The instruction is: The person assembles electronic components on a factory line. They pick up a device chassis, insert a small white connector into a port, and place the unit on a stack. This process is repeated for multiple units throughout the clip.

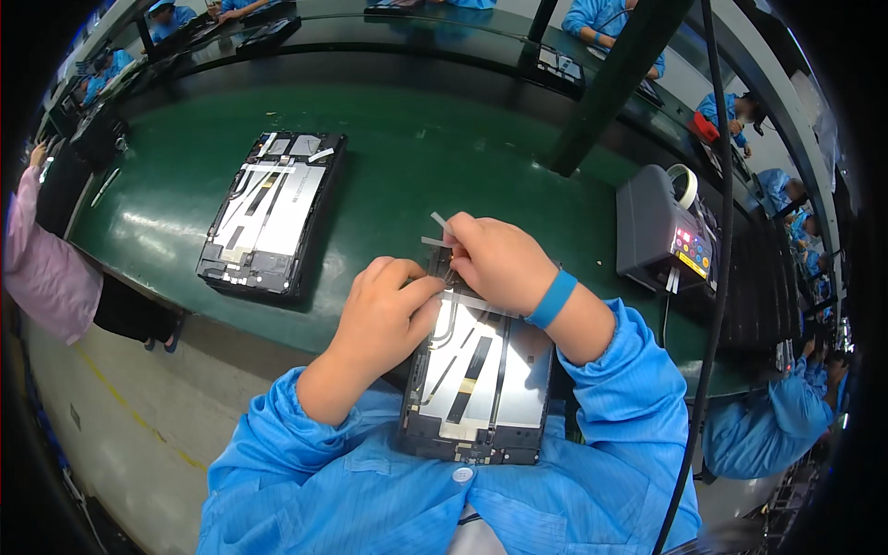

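Note:
An opened tablet (521, 370) with a silver battery and black ribbon cables leans between the bench edge and my body. My right hand (495, 259) is over its far end, thumb and fingers pinched on a short whitish tape strip (439, 221) that sticks out past the fingertips. A second pale strip (431, 241) juts out just below. My left hand (388, 305) is closed at the tablet's far left corner, its thumb and forefinger close to the right fingertips. What lies between those left fingertips is hidden. Another strip crosses the tablet under my right hand.
More opened tablets, seemingly stacked (268, 217), lie on the green bench (398, 157) to the left. A grey tape dispenser (645, 227) with a tape roll stands at the right. A dark post (615, 88) and a black cable (717, 277) rise on that side. Co-workers sit around.

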Demonstrator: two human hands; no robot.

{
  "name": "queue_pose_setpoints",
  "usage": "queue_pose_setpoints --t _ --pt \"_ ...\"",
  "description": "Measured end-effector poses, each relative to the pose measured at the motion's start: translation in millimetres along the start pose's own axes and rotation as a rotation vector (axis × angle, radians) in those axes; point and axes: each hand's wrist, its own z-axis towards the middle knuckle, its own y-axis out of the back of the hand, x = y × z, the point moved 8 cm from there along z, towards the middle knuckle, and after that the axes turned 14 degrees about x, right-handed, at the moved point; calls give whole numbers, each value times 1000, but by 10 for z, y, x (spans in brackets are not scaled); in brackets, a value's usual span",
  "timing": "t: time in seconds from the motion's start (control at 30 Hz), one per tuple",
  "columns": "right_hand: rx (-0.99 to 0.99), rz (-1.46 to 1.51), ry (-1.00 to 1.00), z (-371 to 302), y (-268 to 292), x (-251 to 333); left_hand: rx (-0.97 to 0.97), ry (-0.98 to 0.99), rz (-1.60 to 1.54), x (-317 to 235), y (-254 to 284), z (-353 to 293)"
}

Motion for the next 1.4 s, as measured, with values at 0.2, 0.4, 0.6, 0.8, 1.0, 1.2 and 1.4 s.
queue_pose_setpoints --t 0.2,0.4,0.6,0.8,1.0,1.2,1.4 --pt "78 115 -382 -69 -52 -180 -4 -10 -25 54 -10 -11" --pt "161 265 -550 -140 -63 -304 83 -50 -39 133 -81 83" --pt "143 138 -64 -93 172 -140 127 -23 -80 188 -128 85" --pt "127 -220 85 2 42 120 109 -32 -99 229 -149 68" --pt "-12 117 -139 -107 101 -249 85 -44 -101 224 -144 56" --pt "91 340 -87 -84 -31 -336 96 -35 -96 234 -143 50" --pt "147 404 -439 -133 -75 -432 99 -21 -112 242 -143 45"
